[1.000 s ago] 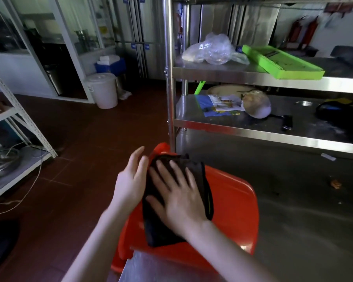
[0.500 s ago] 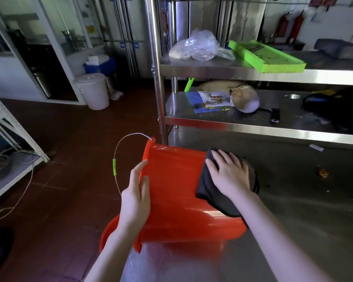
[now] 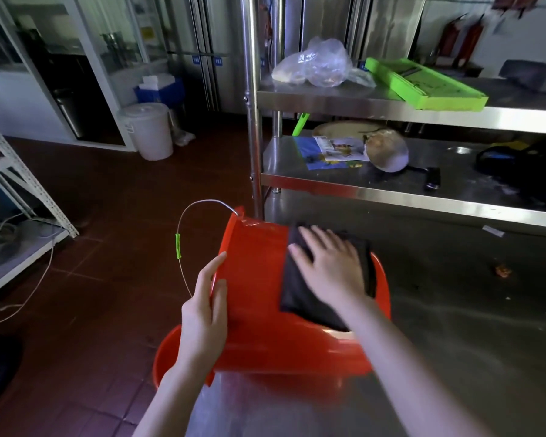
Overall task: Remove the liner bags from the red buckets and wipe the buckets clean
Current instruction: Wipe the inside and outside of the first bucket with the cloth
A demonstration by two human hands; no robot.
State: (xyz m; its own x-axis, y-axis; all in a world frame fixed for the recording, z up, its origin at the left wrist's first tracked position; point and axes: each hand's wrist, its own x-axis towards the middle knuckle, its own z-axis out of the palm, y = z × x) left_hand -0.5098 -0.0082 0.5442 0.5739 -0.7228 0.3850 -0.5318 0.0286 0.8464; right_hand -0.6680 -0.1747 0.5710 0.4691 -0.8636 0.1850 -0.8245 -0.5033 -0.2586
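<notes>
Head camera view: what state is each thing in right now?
Red plastic bucket, lying on its side on the steel table.
Dark folded cloth, flat on the bucket's wall.
Right hand, flat, pressing the cloth.
Left hand, fingers straight, steadying the bucket's rim.
Wire bucket handle, swung out, hanging free.
White lidded tub, upright, closed.

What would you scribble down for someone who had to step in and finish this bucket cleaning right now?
Left hand: flat against the red bucket near its rim, steadying it.
Right hand: fingers straight, pressing the dark cloth on the bucket's outer wall.
Bucket: lying on its side at the edge of the steel table, wire handle hanging out to the left.
Done: no liner bag shows on this bucket; the outside is being wiped.
Left: finish the outside. The inside is out of view, so check it.
</notes>
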